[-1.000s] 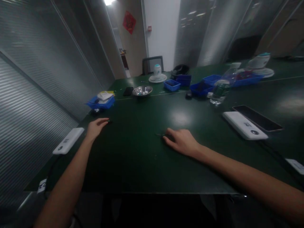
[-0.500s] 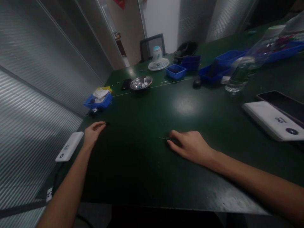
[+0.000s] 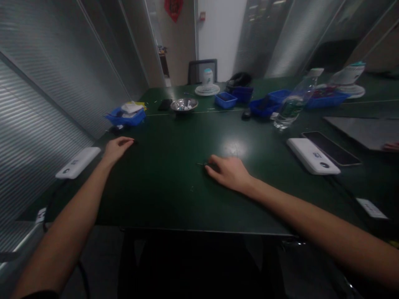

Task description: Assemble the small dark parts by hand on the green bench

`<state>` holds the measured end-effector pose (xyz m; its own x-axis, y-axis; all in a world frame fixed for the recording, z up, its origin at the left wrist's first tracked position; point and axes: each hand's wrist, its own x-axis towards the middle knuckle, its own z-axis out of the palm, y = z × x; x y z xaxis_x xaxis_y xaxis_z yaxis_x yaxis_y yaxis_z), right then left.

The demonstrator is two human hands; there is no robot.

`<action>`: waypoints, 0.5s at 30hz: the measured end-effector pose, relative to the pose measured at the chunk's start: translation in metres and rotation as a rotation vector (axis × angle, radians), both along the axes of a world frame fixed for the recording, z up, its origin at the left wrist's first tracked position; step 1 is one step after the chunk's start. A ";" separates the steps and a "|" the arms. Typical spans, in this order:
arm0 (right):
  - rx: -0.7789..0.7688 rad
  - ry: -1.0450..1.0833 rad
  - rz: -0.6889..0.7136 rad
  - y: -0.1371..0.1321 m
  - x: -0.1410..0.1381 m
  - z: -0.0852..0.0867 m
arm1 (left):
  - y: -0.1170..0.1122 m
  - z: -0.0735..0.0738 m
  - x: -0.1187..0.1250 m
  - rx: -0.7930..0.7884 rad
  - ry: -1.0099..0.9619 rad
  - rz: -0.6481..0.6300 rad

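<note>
On the dark green table (image 3: 162, 195), my left hand (image 3: 116, 150) is pinched at the left, close to a blue basket. A small dark piece (image 3: 135, 142) shows at its fingertips, too blurred to name. My right hand (image 3: 230, 172) rests on its side near the middle of the table, thumb and forefinger closed on a small dark piece. A thin, light-coloured pin (image 3: 200, 164) sticks out of that piece to the left. The two hands are well apart.
Power banks lie left (image 3: 78, 162) and right (image 3: 311, 155), the right one beside a phone (image 3: 332, 148). Farther back are a blue basket (image 3: 126, 120), a metal bowl (image 3: 183, 111), a water bottle (image 3: 289, 109) and a white fan (image 3: 207, 89). Another person's fingers (image 3: 391, 146) touch a laptop (image 3: 358, 128).
The camera view has tilted and turned right, bringing the laptop and a second fan into sight. Both hands keep their pinched grips, with little visible shift on the table.
</note>
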<state>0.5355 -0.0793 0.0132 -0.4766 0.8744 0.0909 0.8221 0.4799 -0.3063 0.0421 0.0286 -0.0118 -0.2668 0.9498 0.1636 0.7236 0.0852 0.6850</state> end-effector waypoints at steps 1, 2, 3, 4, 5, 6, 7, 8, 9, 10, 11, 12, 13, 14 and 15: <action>0.005 0.009 0.004 -0.001 0.000 0.000 | -0.001 0.000 -0.001 -0.008 0.011 -0.009; 0.013 0.026 0.008 -0.003 0.001 0.000 | -0.001 0.001 -0.002 -0.017 0.010 -0.015; 0.027 0.047 0.018 -0.005 0.001 0.001 | -0.001 0.001 -0.004 -0.029 -0.003 -0.020; 0.049 0.071 0.038 -0.008 0.000 0.003 | -0.001 0.001 -0.005 -0.039 -0.022 -0.025; 0.075 0.094 0.074 -0.012 -0.003 0.006 | 0.000 0.001 -0.007 -0.049 -0.044 -0.028; 0.101 0.116 0.128 -0.018 -0.006 0.010 | 0.001 0.001 -0.008 -0.056 -0.064 -0.024; 0.121 0.136 0.201 -0.026 -0.011 0.016 | 0.002 0.001 -0.009 -0.060 -0.078 -0.016; 0.143 0.170 0.270 -0.035 -0.017 0.023 | 0.004 0.000 -0.010 -0.061 -0.088 -0.006; 0.158 0.207 0.334 -0.047 -0.023 0.031 | 0.005 -0.001 -0.010 -0.062 -0.096 0.007; 0.165 0.249 0.394 -0.059 -0.028 0.041 | 0.007 -0.002 -0.010 -0.060 -0.105 0.020; 0.155 0.285 0.474 -0.072 -0.031 0.051 | 0.008 -0.003 -0.010 -0.056 -0.116 0.028; 0.130 0.300 0.562 -0.085 -0.031 0.062 | 0.010 -0.004 -0.011 -0.049 -0.127 0.029; 0.114 0.314 0.617 -0.095 -0.025 0.073 | 0.011 -0.006 -0.011 -0.043 -0.132 0.026; 0.075 0.317 0.668 -0.104 -0.015 0.085 | 0.012 -0.008 -0.012 -0.034 -0.130 0.023; 0.035 0.311 0.697 -0.109 0.001 0.096 | 0.013 -0.011 -0.014 -0.024 -0.115 0.014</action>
